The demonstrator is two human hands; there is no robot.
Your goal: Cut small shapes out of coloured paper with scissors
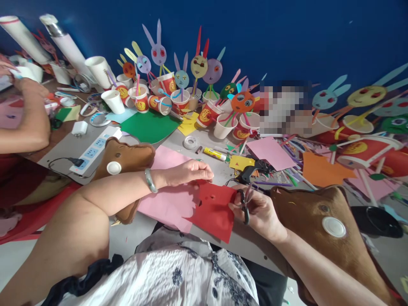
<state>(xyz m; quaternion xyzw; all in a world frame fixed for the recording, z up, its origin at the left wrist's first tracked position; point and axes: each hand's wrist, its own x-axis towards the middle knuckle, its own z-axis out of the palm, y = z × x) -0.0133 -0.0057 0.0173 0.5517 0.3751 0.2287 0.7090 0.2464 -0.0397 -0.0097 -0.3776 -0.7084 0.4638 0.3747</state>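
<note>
My right hand (pixel 259 214) is closed on a pair of small scissors (pixel 245 206) with dark handles. Its thumb and fingertip also meet the right edge of a sheet of red paper (pixel 216 212), which has small cut-outs near its upper part. Just over the red paper's upper left corner is my left hand (pixel 194 172), thumb and fingers pinched together; whatever is between them is too small to make out. A jade-coloured bangle (pixel 151 180) circles my left wrist. Under the left hand and partly beneath the red sheet lies a larger pink sheet (pixel 165 204).
Brown cushions (pixel 129 157) lie on both sides. Behind are green card (pixel 149 125), a yellow glue stick (pixel 214 154), a black glue gun (pixel 251 173), a power strip (pixel 95 148) and paper cups (pixel 219 127) with rabbit-faced figures. Another person's arm (pixel 28 110) is at left.
</note>
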